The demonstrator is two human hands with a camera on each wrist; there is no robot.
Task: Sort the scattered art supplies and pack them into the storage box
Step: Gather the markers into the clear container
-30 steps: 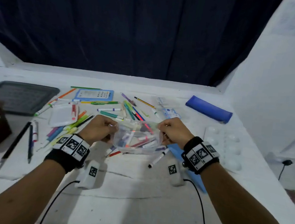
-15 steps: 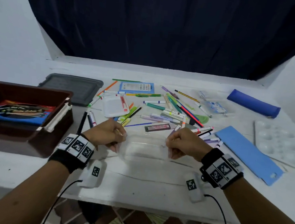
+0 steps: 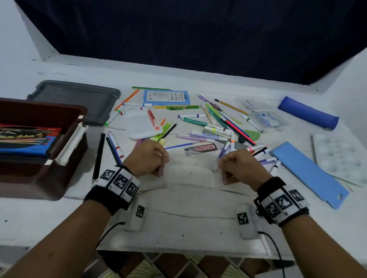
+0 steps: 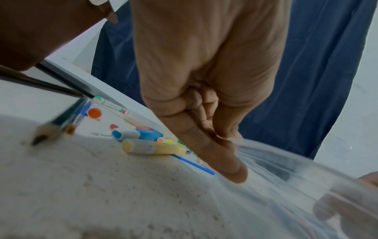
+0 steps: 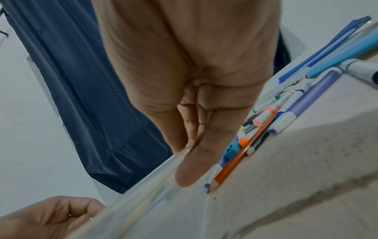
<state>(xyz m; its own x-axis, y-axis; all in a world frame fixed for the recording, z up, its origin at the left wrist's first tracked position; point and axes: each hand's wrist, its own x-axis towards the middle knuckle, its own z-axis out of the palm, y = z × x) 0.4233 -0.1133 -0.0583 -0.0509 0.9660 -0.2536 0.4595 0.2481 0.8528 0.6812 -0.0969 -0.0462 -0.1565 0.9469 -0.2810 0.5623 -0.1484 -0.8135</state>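
A clear plastic container [image 3: 190, 172] sits low at the table's front, held at its two ends. My left hand [image 3: 147, 158] grips the left end with curled fingers, and my right hand [image 3: 240, 166] grips the right end the same way. The left wrist view shows my thumb [image 4: 225, 161] against the container's rim [image 4: 286, 169]. The right wrist view shows my right thumb [image 5: 194, 169] on the clear wall [image 5: 143, 202]. The table shows through the container. Scattered markers and pencils [image 3: 207, 130] lie just behind it. The brown storage box [image 3: 69, 168] stands at the left with a marker pack [image 3: 16, 139] inside.
A grey lid [image 3: 75, 98] lies behind the box. A white tray [image 3: 141, 124] and a blue card [image 3: 166, 96] lie among the pens. To the right are a flat blue case [image 3: 308, 174], a white palette [image 3: 340, 159] and a blue pencil pouch [image 3: 307, 115]. The table's front edge is close.
Both hands brought the clear container down from in front of the pens to the table's front. The view swung left, bringing the brown box into sight.
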